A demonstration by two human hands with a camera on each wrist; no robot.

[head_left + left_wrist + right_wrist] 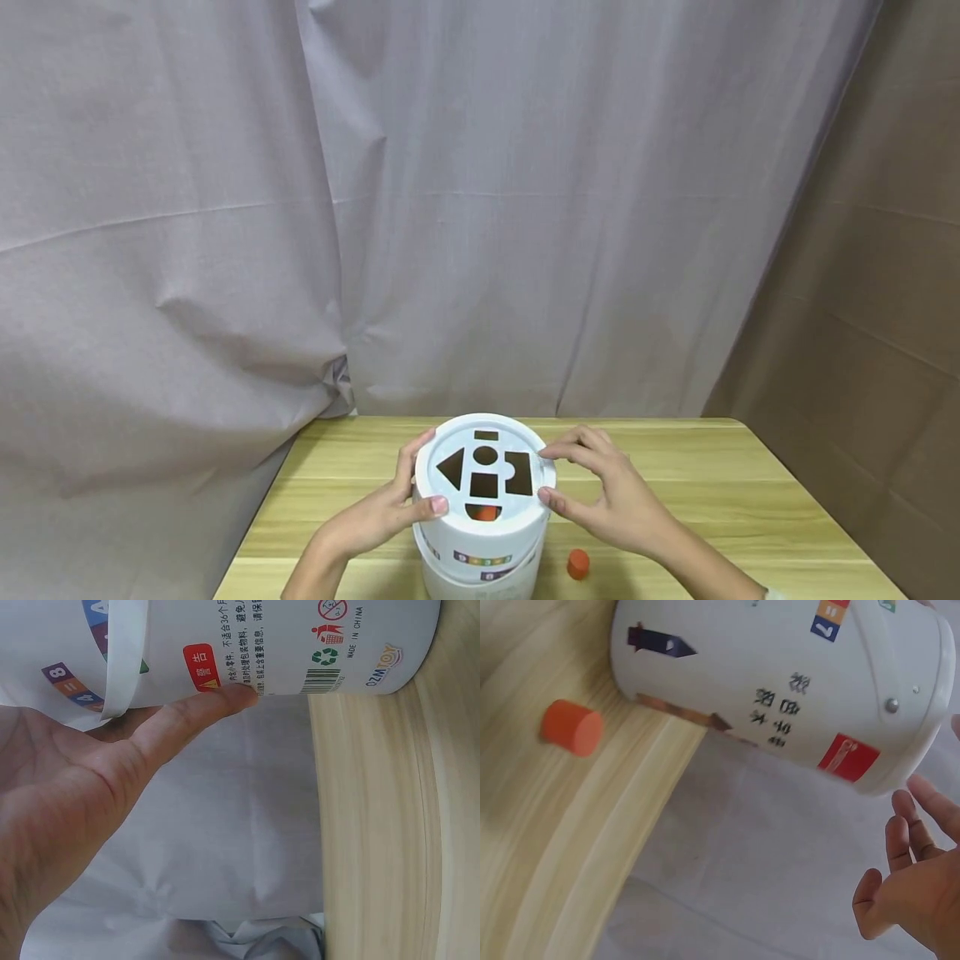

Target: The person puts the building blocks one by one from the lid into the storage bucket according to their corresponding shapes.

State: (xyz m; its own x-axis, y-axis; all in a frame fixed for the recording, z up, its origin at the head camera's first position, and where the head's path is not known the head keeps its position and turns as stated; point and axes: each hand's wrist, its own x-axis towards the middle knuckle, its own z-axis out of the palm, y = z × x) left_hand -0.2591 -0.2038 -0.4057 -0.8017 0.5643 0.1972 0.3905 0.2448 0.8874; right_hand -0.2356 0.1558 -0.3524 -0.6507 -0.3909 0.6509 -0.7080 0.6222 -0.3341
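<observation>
A white toy bucket (pixel 450 575) stands upright at the table's near side, its round lid (pixel 517 438) cut with shaped holes: a triangle, a circle, rectangles and others. Something orange (pixel 487 513) shows through the slot nearest me. My left hand (pixel 382 510) holds the bucket's left side, thumb on the lid's rim and fingers along the wall (pixel 247 645). At the lid's right edge, the thumb and forefinger of my right hand (pixel 611 492) touch the rim, spaced apart. Its other fingers are loosely bent in the air in the right wrist view.
An orange cylinder block (pixel 578 564) sits on the wooden table (pixel 675 467), right of the bucket. A white carrying handle (pixel 127 652) hangs round the bucket's side. Grey curtains (pixel 480 250) hang behind the table, with a brownish cloth (pixel 862 333) at the right.
</observation>
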